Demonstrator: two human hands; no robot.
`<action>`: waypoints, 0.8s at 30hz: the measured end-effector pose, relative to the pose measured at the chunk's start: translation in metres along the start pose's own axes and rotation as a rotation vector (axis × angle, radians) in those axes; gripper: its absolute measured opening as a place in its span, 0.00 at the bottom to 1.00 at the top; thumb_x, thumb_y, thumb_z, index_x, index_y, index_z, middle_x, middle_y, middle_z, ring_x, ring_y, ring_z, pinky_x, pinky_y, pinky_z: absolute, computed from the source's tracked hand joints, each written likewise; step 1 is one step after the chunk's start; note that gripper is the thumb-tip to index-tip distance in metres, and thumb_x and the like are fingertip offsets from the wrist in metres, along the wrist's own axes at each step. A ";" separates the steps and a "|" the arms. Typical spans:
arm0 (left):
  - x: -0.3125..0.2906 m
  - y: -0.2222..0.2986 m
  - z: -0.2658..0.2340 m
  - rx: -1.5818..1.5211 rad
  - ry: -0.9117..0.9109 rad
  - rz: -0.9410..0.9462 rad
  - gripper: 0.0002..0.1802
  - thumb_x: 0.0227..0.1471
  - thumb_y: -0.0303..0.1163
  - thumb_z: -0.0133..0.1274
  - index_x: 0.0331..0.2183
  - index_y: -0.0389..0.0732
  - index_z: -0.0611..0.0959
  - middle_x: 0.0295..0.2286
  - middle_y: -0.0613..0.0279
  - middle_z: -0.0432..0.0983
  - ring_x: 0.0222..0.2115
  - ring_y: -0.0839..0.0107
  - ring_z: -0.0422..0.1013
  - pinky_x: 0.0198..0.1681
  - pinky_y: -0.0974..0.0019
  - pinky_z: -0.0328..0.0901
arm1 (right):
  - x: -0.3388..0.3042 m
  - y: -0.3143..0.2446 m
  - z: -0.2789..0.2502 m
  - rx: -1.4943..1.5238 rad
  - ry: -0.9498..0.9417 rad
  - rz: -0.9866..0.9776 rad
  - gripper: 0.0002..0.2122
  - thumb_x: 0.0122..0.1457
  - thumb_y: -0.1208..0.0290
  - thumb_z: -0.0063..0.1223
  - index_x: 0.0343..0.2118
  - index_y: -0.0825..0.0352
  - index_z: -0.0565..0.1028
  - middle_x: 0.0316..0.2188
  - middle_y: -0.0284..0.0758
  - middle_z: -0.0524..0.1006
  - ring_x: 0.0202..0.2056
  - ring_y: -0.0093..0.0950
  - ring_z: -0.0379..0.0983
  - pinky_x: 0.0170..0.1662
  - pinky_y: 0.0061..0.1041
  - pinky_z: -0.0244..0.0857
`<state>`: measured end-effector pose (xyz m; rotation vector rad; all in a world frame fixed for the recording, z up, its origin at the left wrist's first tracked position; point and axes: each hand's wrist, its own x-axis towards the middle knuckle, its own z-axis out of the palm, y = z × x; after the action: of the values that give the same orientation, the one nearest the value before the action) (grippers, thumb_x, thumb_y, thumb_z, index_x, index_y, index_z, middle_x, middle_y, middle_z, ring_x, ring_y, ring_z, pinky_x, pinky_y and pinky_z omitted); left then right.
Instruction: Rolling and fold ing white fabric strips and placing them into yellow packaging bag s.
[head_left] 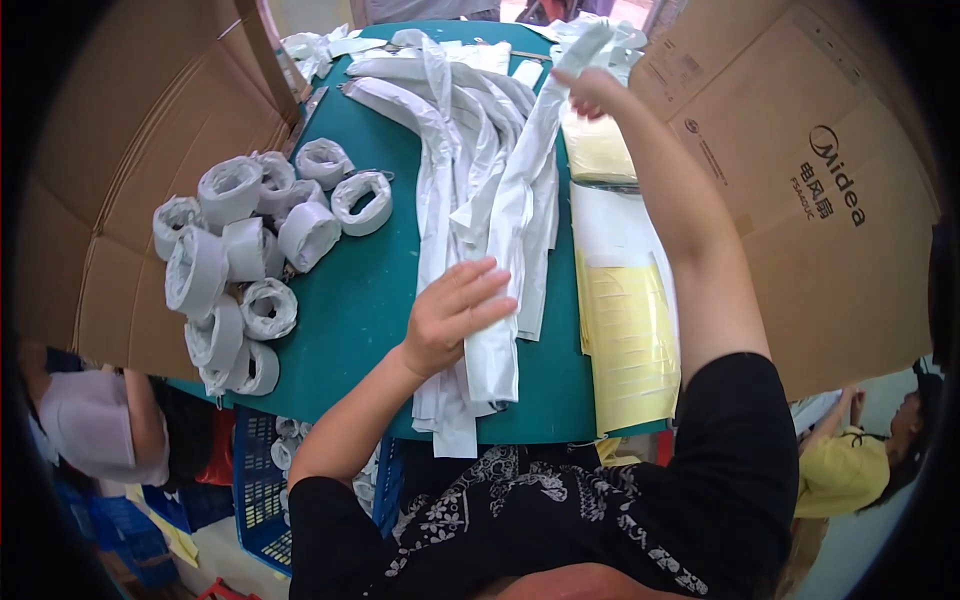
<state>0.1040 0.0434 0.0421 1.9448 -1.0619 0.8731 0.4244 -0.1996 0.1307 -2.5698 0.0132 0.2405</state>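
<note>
A long, flat white strip [510,220] that looks like folded fabric or film runs across the pile in front of me. Its far end is pinched in my right hand [592,95], which is stretched out toward the back right of the table. My left hand [458,308] lies flat on the near part of the strip, fingers extended. Beneath it, more long white strips [432,180] lie in a loose heap, their far ends curving left. To the left, several similar white strips are wound into rolls [195,270], piled together.
A green table [350,330] carries everything. Along its right side lie yellow sheets [630,350] and a yellow stack [597,150]. Cardboard boxes [170,130] wall both sides. A blue crate [258,490] with more rolls stands below the front edge. People sit at both sides.
</note>
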 end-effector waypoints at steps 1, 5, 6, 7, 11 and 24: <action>0.001 -0.003 0.004 -0.057 0.032 -0.034 0.17 0.37 0.23 0.52 0.35 0.44 0.81 0.38 0.54 0.74 0.41 0.53 0.70 0.43 0.59 0.66 | -0.032 0.006 0.013 0.013 -0.112 -0.031 0.35 0.49 0.33 0.38 0.24 0.71 0.74 0.19 0.38 0.75 0.20 0.28 0.73 0.22 0.26 0.68; 0.007 0.013 0.015 -0.101 0.091 -0.074 0.17 0.35 0.23 0.54 0.35 0.43 0.82 0.37 0.54 0.73 0.40 0.55 0.69 0.42 0.60 0.65 | -0.163 0.049 0.058 0.405 -0.704 0.191 0.36 0.54 0.36 0.31 0.35 0.72 0.73 0.30 0.40 0.77 0.28 0.28 0.76 0.31 0.26 0.70; 0.009 0.020 0.020 -0.120 0.080 -0.083 0.17 0.35 0.23 0.54 0.35 0.43 0.82 0.37 0.54 0.73 0.40 0.55 0.69 0.42 0.60 0.65 | -0.195 0.055 0.070 0.681 -0.730 0.248 0.34 0.54 0.38 0.33 0.42 0.71 0.69 0.35 0.40 0.76 0.34 0.29 0.75 0.36 0.28 0.70; 0.011 0.026 0.026 -0.153 0.047 -0.044 0.17 0.35 0.23 0.54 0.34 0.42 0.81 0.37 0.55 0.73 0.40 0.55 0.69 0.42 0.61 0.65 | -0.217 0.063 0.086 1.015 -0.776 0.244 0.32 0.55 0.40 0.35 0.43 0.71 0.68 0.37 0.40 0.76 0.36 0.29 0.74 0.39 0.28 0.69; 0.003 0.056 0.043 -0.219 -0.104 0.207 0.12 0.38 0.24 0.54 0.31 0.37 0.80 0.32 0.55 0.76 0.34 0.59 0.72 0.37 0.62 0.68 | -0.255 0.067 0.131 1.535 -0.558 0.289 0.20 0.60 0.57 0.41 0.45 0.71 0.68 0.38 0.39 0.75 0.39 0.29 0.73 0.45 0.28 0.67; -0.008 0.110 0.054 -0.986 -0.204 -1.440 0.19 0.51 0.39 0.47 0.38 0.33 0.76 0.32 0.58 0.74 0.29 0.70 0.70 0.36 0.69 0.64 | -0.316 0.099 0.139 1.140 -0.444 0.055 0.12 0.59 0.67 0.46 0.43 0.67 0.70 0.35 0.31 0.75 0.34 0.21 0.73 0.37 0.23 0.68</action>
<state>0.0148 -0.0411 0.0400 1.3487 0.0748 -0.5775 0.0841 -0.2227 0.0175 -1.3527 0.0420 0.6090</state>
